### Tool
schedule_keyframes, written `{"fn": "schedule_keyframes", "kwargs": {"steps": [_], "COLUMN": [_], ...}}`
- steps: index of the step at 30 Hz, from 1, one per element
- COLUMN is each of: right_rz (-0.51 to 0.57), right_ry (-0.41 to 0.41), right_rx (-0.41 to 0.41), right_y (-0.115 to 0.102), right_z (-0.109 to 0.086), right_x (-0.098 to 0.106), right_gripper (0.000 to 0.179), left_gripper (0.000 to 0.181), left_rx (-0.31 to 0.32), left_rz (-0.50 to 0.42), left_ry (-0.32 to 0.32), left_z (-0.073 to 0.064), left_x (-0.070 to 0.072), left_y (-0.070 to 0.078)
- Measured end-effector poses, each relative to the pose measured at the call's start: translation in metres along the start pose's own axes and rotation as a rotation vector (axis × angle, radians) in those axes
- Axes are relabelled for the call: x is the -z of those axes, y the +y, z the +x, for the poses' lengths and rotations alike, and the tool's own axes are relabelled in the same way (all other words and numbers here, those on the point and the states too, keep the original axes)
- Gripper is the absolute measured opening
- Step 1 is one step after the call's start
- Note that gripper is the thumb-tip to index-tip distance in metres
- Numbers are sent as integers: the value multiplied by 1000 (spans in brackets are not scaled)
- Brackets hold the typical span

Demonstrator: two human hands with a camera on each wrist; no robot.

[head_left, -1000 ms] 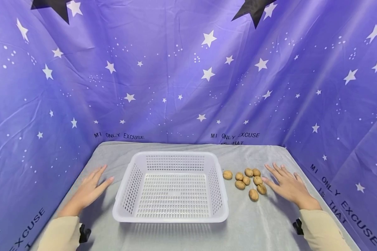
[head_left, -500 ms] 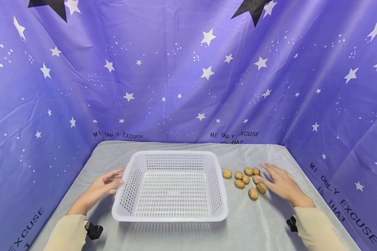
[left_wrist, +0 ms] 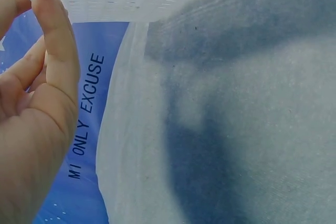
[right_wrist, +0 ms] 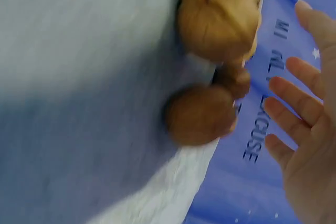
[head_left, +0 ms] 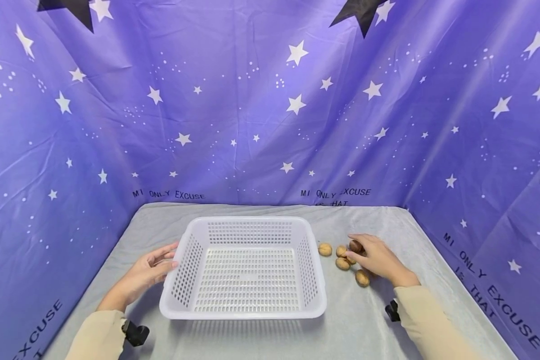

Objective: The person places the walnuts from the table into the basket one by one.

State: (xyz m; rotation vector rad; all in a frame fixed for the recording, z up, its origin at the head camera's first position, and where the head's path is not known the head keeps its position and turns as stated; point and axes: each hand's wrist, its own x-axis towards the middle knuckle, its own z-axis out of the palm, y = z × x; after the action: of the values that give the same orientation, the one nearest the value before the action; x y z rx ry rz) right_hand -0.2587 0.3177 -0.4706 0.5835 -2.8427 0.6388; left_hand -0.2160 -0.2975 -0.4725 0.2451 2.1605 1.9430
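A white plastic basket (head_left: 243, 316) with perforated walls stands on the grey cloth. My left hand (head_left: 139, 275) is at its left side, thumb and fingertips against the outer rim, none reaching inside. In the left wrist view the thumb (left_wrist: 58, 51) lies over the basket's edge. My right hand (head_left: 380, 257) hovers over a cluster of walnuts (head_left: 343, 263), fingers spread and slightly bent, holding nothing. The right wrist view shows walnuts (right_wrist: 218, 22) beside the open palm, apart from the fingers. One walnut (head_left: 325, 249) lies near the basket; another walnut (head_left: 362, 278) sits nearer me. Some are hidden beneath the hand.
Grey cloth (head_left: 355, 330) covers the table. Purple star-printed curtains (head_left: 252, 110) hang behind it and along both sides. A black wrist device (head_left: 135, 333) sits under the left sleeve, and another black device (head_left: 392, 310) under the right.
My left hand has come rightward from the cloth to the basket's rim. My right hand has moved left over the walnuts, covering some of them. The basket stays in place.
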Motion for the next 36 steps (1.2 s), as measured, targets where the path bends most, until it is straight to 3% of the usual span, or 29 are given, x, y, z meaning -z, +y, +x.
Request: {"fn": "schedule_keyframes", "kwargs": {"steps": [11,22,30,36], "right_rz": [11,8,45,87], "right_ry": [-56,-173,-166,-169], "right_rx": [27,17,44,20], "right_y": [-20,-30,-29,-31], "right_z": [32,52,53,53], "right_x": [-27,-36,-32,-14], "right_gripper": [47,35,34,37], "left_gripper": [69,67,67,66], "left_rx": [1,0,-9,-9], "left_rz": [-8,-11,-26,-27], "left_ry": [-15,-25,-30,-37], "left_z": [-1,0,-1,0], "left_x": [0,0,0,0], "left_y": [1,0,0,-1]}}
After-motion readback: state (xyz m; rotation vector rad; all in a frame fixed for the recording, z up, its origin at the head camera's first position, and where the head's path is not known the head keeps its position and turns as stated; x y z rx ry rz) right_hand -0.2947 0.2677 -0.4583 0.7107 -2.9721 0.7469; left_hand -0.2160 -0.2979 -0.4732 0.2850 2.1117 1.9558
